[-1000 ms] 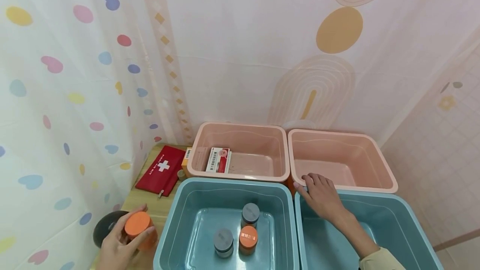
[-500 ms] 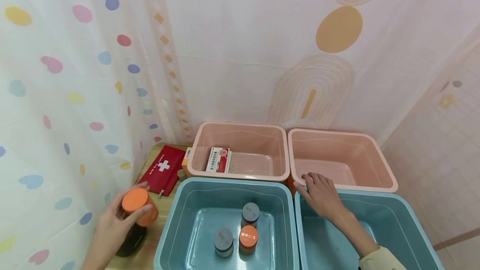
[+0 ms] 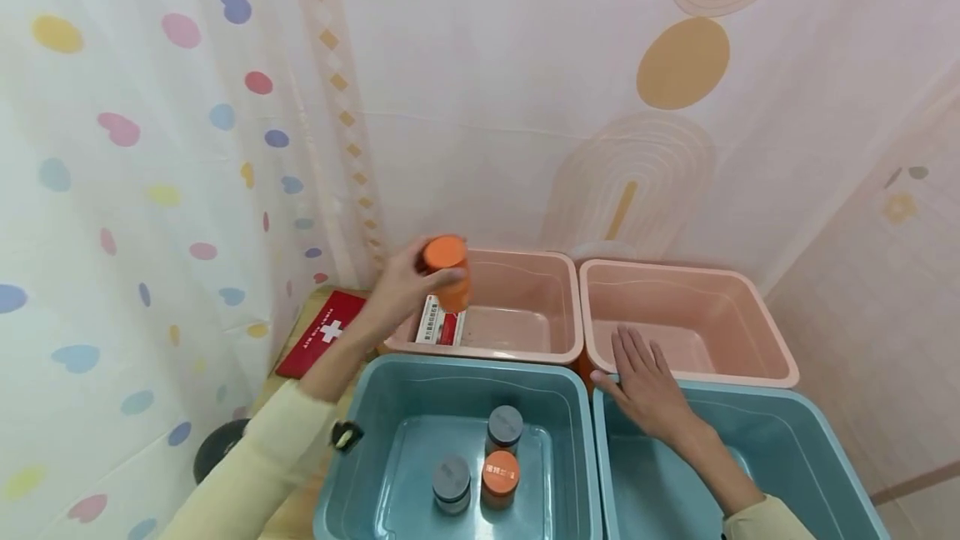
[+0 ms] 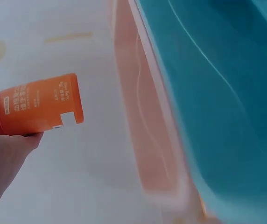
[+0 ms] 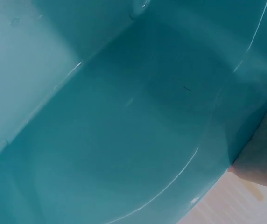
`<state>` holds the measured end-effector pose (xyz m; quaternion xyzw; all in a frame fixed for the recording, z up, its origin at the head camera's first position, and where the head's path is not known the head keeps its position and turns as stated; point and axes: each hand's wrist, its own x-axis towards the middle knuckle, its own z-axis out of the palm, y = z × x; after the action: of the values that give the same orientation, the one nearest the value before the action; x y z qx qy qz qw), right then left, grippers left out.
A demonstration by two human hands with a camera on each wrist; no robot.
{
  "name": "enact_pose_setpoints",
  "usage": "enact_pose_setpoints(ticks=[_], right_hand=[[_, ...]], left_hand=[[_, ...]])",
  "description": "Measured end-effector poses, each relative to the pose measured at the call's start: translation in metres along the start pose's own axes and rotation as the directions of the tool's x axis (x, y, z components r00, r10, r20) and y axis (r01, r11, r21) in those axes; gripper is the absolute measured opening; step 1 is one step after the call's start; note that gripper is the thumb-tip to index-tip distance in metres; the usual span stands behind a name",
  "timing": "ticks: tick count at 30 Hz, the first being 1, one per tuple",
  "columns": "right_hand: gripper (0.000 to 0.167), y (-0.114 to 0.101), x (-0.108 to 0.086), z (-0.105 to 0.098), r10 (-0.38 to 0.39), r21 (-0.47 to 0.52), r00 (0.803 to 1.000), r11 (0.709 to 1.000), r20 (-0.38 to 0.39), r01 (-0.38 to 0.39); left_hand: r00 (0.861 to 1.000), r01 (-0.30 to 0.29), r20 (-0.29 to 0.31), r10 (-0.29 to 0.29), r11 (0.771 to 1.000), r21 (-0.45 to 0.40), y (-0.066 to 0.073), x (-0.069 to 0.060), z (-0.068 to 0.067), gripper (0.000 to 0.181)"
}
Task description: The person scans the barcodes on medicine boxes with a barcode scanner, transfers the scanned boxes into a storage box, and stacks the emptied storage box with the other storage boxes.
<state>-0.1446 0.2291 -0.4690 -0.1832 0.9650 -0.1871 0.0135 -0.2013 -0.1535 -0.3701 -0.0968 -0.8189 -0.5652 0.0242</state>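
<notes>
In the head view an orange bottle [image 3: 448, 273] with an orange lid is gripped by my left hand [image 3: 401, 294], held over the left part of the back-left pink bin [image 3: 525, 354]. A white and red box [image 3: 441, 323] lies in that bin, partly below the bottle. The left wrist view shows the bottle [image 4: 38, 105] with white print, my left hand [image 4: 5, 158] around its lid end. My right hand [image 3: 648, 386] rests with extended fingers at the rims between the right pink bin [image 3: 765, 332] and the right blue bin [image 3: 825, 440]; in the right wrist view only part of it [image 5: 262, 149] shows.
The left blue bin [image 3: 592, 473] holds two grey-lidded jars [image 3: 452, 482] and an orange-lidded jar [image 3: 500, 477]. A red first aid pouch [image 3: 322, 336] lies on the wooden table at left, with a dark round object [image 3: 217, 448] nearer the front. Patterned curtains hang behind.
My left hand has carried the orange bottle from the table's left side, up and right, over the pink bin. My right hand's fingers have straightened at the rim. The view has shifted slightly.
</notes>
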Motion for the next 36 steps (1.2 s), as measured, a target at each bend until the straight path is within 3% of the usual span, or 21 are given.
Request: enact_pose_setpoints(ticks=[7, 12, 18, 20, 25, 30, 36], right_hand=[[0.087, 0.002, 0.002, 0.002, -0.031, 0.041, 0.999, 0.999, -0.032, 0.032], [0.095, 0.004, 0.001, 0.008, -0.053, 0.037, 0.999, 0.998, -0.007, 0.054], [0.099, -0.001, -0.005, 0.011, -0.067, 0.073, 0.998, 0.995, 0.015, 0.066], [0.097, -0.002, -0.006, 0.011, -0.068, 0.083, 0.997, 0.994, 0.019, 0.067], [0.089, -0.013, -0.010, 0.000, -0.032, 0.055, 0.996, 0.998, 0.080, 0.027], [0.089, -0.019, -0.019, -0.007, 0.001, 0.030, 0.990, 1.000, 0.138, -0.005], [0.087, -0.018, -0.025, -0.003, 0.018, 0.022, 0.990, 1.000, 0.141, -0.022]], left_hand=[[0.997, -0.009, 0.080, 0.019, 0.992, -0.127, 0.013, 0.065, 0.080, 0.058], [0.997, -0.005, 0.071, 0.016, 0.987, -0.163, 0.015, 0.092, 0.131, 0.060], [0.994, 0.000, 0.105, 0.026, 0.972, -0.237, 0.011, 0.103, 0.175, 0.055], [0.992, 0.011, 0.126, 0.018, 0.974, -0.226, 0.013, 0.105, 0.186, 0.058], [0.985, 0.029, 0.173, -0.006, 0.990, -0.135, 0.017, 0.109, 0.211, 0.066], [0.977, 0.073, 0.206, -0.052, 0.992, -0.098, 0.017, 0.112, 0.235, 0.062], [0.975, 0.114, 0.185, -0.121, 0.992, 0.049, 0.004, 0.113, 0.260, 0.055]])
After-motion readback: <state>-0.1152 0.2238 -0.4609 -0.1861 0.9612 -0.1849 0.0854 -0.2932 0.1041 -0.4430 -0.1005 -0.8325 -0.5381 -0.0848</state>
